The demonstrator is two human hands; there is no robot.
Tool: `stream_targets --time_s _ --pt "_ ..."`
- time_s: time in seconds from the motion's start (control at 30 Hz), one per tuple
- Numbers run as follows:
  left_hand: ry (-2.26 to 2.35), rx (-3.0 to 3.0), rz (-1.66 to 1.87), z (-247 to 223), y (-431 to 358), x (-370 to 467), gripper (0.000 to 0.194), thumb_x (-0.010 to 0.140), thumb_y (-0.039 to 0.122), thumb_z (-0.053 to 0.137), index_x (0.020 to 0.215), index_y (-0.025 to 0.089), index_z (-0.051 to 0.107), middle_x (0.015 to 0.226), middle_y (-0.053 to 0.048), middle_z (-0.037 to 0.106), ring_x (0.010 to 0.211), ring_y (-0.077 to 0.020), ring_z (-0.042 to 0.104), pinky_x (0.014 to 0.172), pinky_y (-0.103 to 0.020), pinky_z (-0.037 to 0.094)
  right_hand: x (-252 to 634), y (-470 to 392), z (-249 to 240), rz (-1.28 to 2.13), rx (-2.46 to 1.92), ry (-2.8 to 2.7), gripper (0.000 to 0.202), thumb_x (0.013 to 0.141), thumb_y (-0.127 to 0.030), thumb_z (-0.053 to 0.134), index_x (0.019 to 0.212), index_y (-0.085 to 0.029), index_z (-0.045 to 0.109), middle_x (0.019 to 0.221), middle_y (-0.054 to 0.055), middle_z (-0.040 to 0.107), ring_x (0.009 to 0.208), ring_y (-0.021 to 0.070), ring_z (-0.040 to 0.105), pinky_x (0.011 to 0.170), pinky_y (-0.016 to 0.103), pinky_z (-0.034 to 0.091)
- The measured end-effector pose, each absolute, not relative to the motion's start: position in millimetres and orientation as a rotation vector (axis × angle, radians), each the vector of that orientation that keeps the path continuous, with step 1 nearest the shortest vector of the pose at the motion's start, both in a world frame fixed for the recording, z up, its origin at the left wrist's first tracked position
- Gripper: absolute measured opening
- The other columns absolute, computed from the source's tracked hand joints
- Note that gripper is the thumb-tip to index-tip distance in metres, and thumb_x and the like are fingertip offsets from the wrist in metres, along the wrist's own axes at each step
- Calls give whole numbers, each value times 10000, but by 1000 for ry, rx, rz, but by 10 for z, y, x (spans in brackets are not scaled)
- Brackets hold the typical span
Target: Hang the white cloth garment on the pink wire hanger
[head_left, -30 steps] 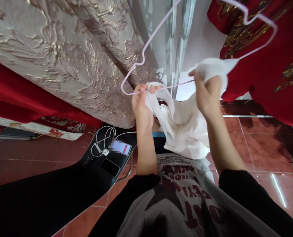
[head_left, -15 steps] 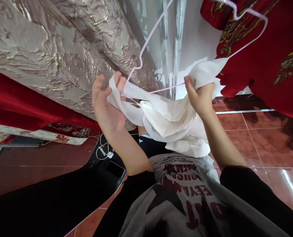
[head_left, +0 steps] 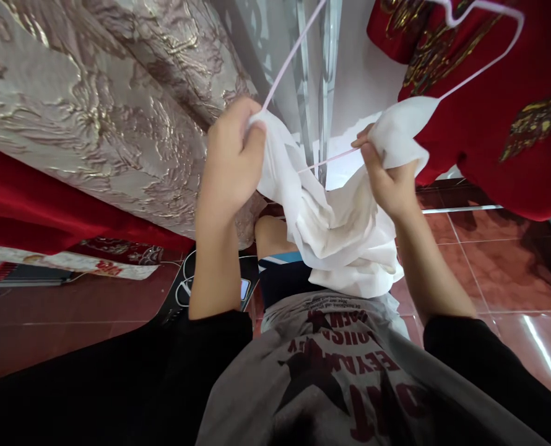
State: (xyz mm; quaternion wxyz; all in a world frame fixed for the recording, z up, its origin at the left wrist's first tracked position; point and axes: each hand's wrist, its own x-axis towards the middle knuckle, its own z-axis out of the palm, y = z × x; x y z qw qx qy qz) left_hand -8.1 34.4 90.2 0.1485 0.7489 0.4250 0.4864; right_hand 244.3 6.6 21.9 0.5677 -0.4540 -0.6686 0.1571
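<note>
A white garment point(head_left: 345, 229) hangs bunched between my hands above my lap, partly drawn over a thin pale-pink clothes hanger point(head_left: 290, 57). My left hand point(head_left: 236, 158) is closed around the cloth at the hanger's left end, thumb pressed on the fabric. On the other side my right hand point(head_left: 389, 179) grips the cloth and the hanger's bottom bar, its fingers partly under the fabric. The hanger's right arm comes out of the garment and slopes up to the top right. Which part of the garment covers each end, I cannot tell.
A shiny patterned curtain point(head_left: 131, 105) hangs at the left, with red cloth point(head_left: 71, 210) below it. Red cloth with gold decoration point(head_left: 480, 124) hangs at the right. A phone point(head_left: 244, 289) and white cable point(head_left: 181, 292) lie on a black surface point(head_left: 117, 371) beside my left forearm.
My left hand has closed on the white cloth and moved right and up, drawing it over the hanger's left end. My right hand has shifted slightly right, still holding.
</note>
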Motion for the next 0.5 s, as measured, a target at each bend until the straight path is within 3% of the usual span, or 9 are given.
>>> stream_targets --time_s 0.03,0.1,0.2,0.33,0.5 --pt "1256 2210 1356 918 363 -119 244 901 -14 521 801 193 604 689 12 498 662 -180 520 730 -321 436 2505 70 260 409 -1020 -1513 306 941 -510 572 990 -232 690 1073 77 678 780 137 586 757 345 549" --pt "1304 2266 1332 969 390 -184 274 886 -40 514 751 193 562 633 31 397 593 -155 429 685 -302 381 2671 102 346 453 -959 -1292 162 906 -319 596 968 -213 702 874 39 647 559 71 429 510 271 388" --pt "1331 2290 1364 1057 387 -253 259 904 -3 535 737 193 562 655 25 375 595 -148 383 686 -292 365 2996 197 533 396 -974 -954 230 828 -66 515 909 -185 696 647 -33 507 436 27 245 427 254 139" --pt "1312 2230 1297 1141 327 -315 133 953 208 637 826 192 672 733 -8 452 691 -179 418 800 -303 419 3266 243 937 372 -1274 -884 253 890 -81 539 1002 -197 734 886 -11 699 474 4 346 467 264 194" --pt "1274 2039 1325 1219 298 -380 127 890 237 728 786 165 739 705 -22 463 693 -190 399 827 -324 432 3250 141 1407 543 -1636 -1533 211 979 -201 541 886 -147 723 877 51 717 591 24 497 561 270 371"
